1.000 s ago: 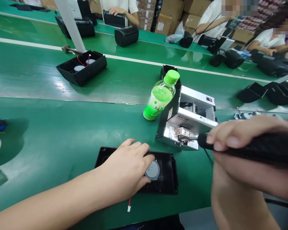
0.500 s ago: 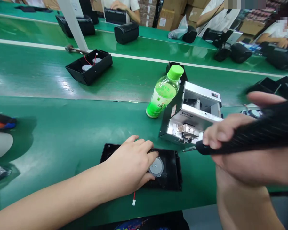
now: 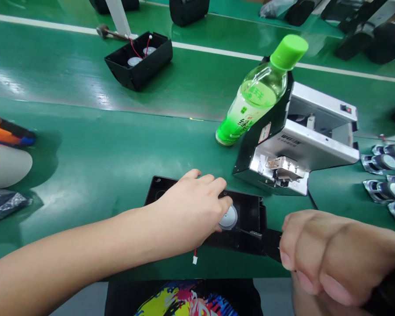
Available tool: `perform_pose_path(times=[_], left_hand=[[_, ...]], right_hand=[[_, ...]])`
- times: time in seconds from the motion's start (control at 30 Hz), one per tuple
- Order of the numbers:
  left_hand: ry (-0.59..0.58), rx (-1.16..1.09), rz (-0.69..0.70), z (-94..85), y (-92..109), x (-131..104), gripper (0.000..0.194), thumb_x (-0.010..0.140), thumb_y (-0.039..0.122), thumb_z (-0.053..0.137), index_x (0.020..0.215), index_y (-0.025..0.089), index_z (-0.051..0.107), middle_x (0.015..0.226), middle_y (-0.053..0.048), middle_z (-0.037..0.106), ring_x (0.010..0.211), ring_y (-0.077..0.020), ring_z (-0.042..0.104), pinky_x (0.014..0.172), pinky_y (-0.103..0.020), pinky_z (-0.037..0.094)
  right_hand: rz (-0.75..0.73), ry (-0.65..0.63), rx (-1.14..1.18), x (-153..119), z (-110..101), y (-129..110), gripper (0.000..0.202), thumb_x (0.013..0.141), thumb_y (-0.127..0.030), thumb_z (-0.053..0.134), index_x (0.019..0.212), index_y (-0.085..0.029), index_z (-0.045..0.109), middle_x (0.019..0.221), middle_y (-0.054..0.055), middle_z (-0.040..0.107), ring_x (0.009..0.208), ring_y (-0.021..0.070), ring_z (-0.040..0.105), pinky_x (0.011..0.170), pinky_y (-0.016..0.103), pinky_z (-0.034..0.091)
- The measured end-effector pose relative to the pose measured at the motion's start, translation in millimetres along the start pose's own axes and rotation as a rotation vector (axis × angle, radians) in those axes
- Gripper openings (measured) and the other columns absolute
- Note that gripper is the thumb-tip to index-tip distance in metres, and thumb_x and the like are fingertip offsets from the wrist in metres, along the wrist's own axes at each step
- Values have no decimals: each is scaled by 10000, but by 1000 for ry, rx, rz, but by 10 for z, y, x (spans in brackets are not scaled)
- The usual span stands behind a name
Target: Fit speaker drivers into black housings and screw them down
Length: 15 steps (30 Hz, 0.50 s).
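A black plastic speaker panel (image 3: 246, 243) lies flat in front of me, with a round grey speaker driver (image 3: 229, 218) set in it. My left hand (image 3: 197, 206) reaches over the panel, its fingers curled down around the driver's left side; the fingertips are partly hidden. From under that hand a red wire with a white connector (image 3: 195, 260) hangs past the panel's near edge. Wrapped around a black electric screwdriver (image 3: 272, 243), my right hand (image 3: 335, 256) is at the panel's right end. The screwdriver's bit points left over the panel, close to the driver.
A green-capped drink bottle (image 3: 250, 107) leans against a silver and black machine (image 3: 312, 149) beyond the panel. Several loose speaker drivers (image 3: 386, 162) lie at the right. Farther off sits a black housing (image 3: 140, 66) near a hammer (image 3: 110, 33). A tape dispenser (image 3: 6, 149) stands left.
My right hand has brought the screwdriver down and left, from beside the machine to over the panel. My left hand stays at the driver. The view has tipped downward and closer.
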<state>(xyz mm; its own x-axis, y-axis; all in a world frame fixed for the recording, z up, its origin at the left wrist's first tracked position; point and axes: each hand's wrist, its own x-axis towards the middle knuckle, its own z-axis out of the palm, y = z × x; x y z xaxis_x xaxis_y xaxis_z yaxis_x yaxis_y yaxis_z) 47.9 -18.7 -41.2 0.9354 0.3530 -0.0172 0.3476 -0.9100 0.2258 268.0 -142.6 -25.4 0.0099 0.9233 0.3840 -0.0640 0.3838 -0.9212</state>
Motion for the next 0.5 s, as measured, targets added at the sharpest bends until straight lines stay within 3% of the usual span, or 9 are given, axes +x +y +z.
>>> perform_pose_path(times=[0.1, 0.3, 0.5], left_hand=[[3, 7, 4, 2, 1, 6, 359, 942, 452, 837, 1189, 212, 736, 1190, -108, 684, 1011, -305, 670, 868, -470, 472], [12, 14, 1, 2, 3, 15, 330, 947, 440, 824, 1167, 210, 736, 1178, -99, 684, 997, -301, 668, 854, -461, 464], [12, 8, -7, -1, -1, 17, 329, 951, 469, 820, 1125, 201, 743, 1138, -96, 682, 979, -297, 666, 830, -448, 450]], right_hand=[[50, -45, -16, -17, -19, 7, 364, 1048, -493, 690, 791, -237, 675, 569, -25, 543, 512, 169, 580, 604, 388, 572], [67, -18, -114, -125, -69, 79, 437, 925, -679, 774, 842, -253, 730, 673, 31, 614, 715, 255, 693, 719, 471, 642], [69, -28, -96, -66, -76, 92, 435, 959, -664, 740, 802, -259, 728, 614, 12, 580, 619, 223, 655, 678, 442, 629]])
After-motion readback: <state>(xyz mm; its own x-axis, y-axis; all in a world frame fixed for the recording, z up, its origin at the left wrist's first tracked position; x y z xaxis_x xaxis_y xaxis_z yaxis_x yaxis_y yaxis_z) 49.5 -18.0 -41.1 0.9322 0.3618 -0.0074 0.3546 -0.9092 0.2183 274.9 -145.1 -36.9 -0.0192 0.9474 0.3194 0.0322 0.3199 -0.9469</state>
